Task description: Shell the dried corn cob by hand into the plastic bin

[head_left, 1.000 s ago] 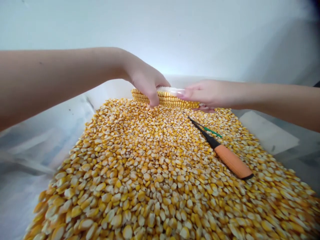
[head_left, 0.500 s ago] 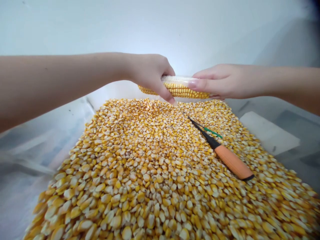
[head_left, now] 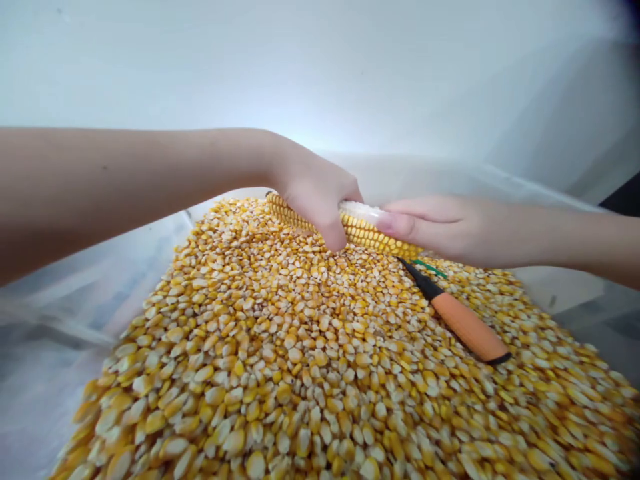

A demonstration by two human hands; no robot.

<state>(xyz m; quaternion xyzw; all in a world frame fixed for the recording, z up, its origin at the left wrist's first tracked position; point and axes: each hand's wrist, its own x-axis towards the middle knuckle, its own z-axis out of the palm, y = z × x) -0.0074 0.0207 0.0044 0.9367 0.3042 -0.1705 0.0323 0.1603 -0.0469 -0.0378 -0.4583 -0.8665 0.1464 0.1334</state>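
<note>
Corn cob [head_left: 363, 230]: held horizontally between both hands, low over the far end of the kernel pile and touching or nearly touching it (contact cannot be confirmed from this view). The cob carries yellow kernels along its visible lower side; a pale, bare strip shows along its top between the two hands.

Left hand [head_left: 315, 193]: closed around the left portion of the cob, fingers wrapped over the top, thumb pointing down toward the kernels. The left end of the cob projects beyond this hand.

Right hand [head_left: 445, 227]: closed on the right portion of the cob, fingers extended flat along its top, fingertips lying just beside the left hand. The right end of the cob is hidden under this hand.

Kernel pile [head_left: 310, 360]: loose yellow and pale kernels, forming a wide mound that fills the lower part of the view.

Knife [head_left: 457, 317]: lies on the kernels just below the right hand, orange handle toward the camera, dark blade pointing toward the cob. A thin green piece [head_left: 431, 268] lies beside the blade.

White sheet [head_left: 60, 313]: translucent material under and around the pile, rising behind the hands. A white wall fills the background.
</note>
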